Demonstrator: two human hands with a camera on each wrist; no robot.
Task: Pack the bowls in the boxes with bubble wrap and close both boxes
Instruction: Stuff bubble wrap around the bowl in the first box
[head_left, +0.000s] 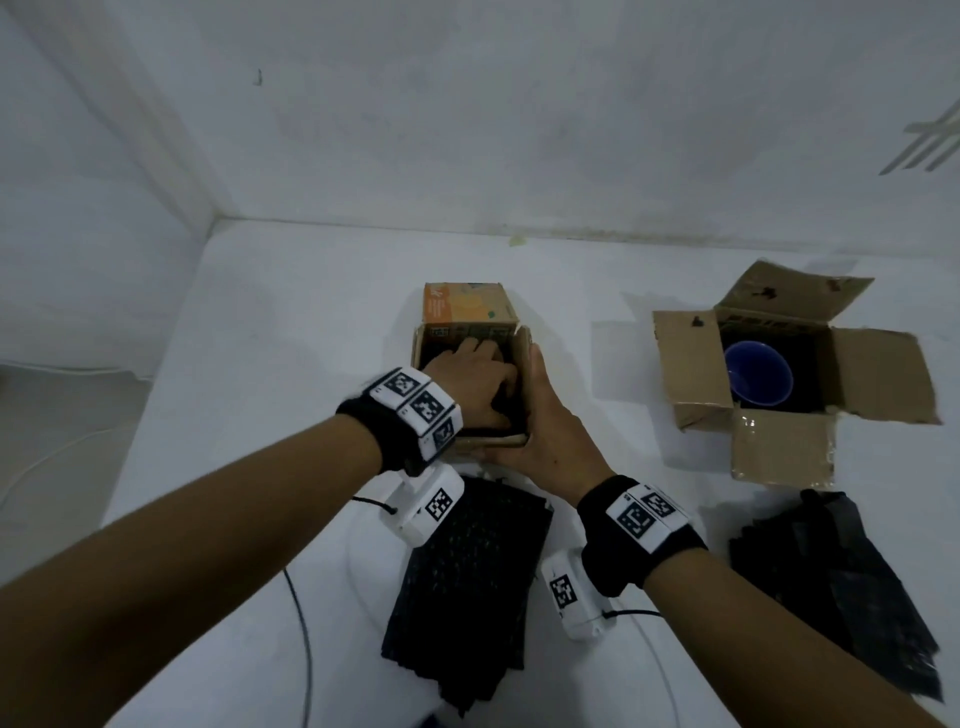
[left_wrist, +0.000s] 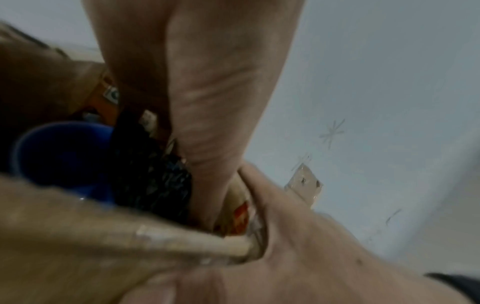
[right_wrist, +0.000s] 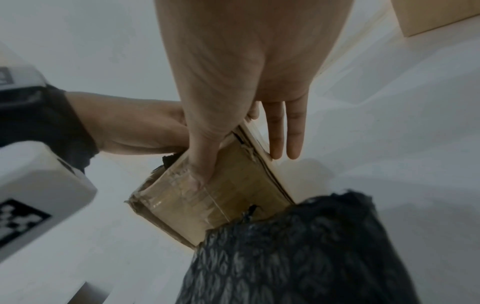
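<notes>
A small cardboard box (head_left: 511, 317) with an orange printed far flap stands in the middle of the white table. My left hand (head_left: 478, 379) reaches down into it, fingers bent onto black bubble wrap (left_wrist: 150, 168) that lies beside a blue bowl (left_wrist: 62, 156) inside. My right hand (head_left: 540, 410) grips the box's near right corner, thumb on the near wall and straight fingers (right_wrist: 285, 131) along the right wall. To the right, a second box (head_left: 878, 374) has its flaps spread, with another blue bowl (head_left: 758, 379) in it.
Two piles of black bubble wrap lie near me, one (head_left: 467, 582) in front of the small box and one (head_left: 841, 571) in front of the right box. White walls close off the table's far and left sides. Thin cables (head_left: 301, 623) run across the near table.
</notes>
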